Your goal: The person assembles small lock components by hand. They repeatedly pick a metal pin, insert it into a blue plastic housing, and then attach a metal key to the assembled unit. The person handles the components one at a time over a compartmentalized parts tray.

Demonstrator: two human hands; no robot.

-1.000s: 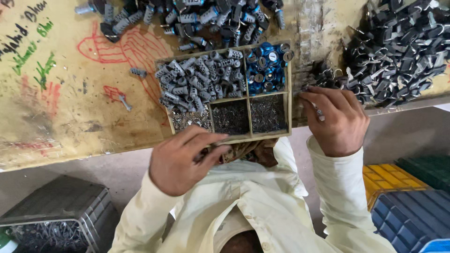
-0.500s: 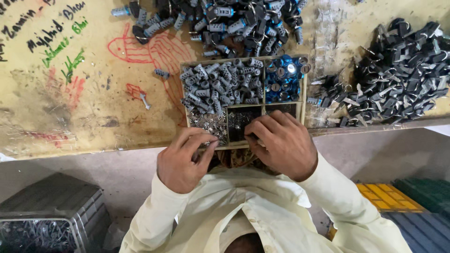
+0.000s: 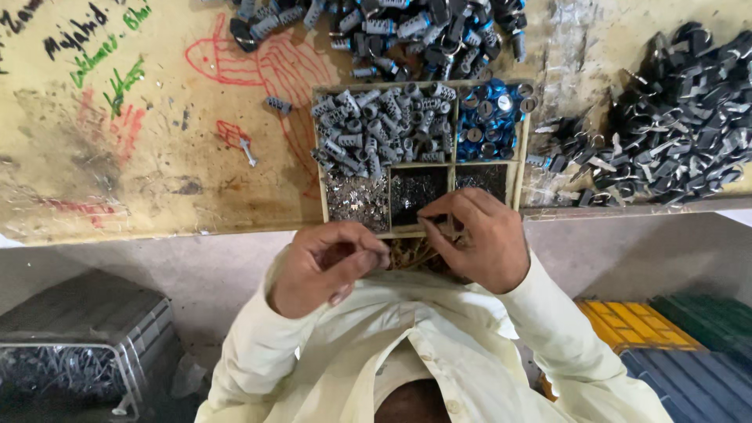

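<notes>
My left hand [image 3: 325, 266] hovers just below the table's front edge, fingers curled tight with thumb and fingertips pinched around a small part that is mostly hidden. My right hand [image 3: 478, 239] is beside it, over the front rim of a wooden compartment tray [image 3: 450, 160], its fingertips pinching a small dark part [image 3: 435, 218] above the middle front compartment. The two hands' fingertips are close together, a small gap apart. The tray holds grey plastic plugs [image 3: 380, 125], blue round caps [image 3: 487, 117] and tiny metal pieces [image 3: 356, 200].
A worn yellowish table [image 3: 157, 157] carries a heap of black clips [image 3: 674, 133] at the right and dark grey parts [image 3: 392, 27] behind the tray. Below stand a grey crate [image 3: 78, 337] at the left and yellow, green and blue crates [image 3: 666, 345] at the right.
My right hand has come back from the black clip heap at the right to the tray's front edge, next to my left hand. The left hand has barely moved.
</notes>
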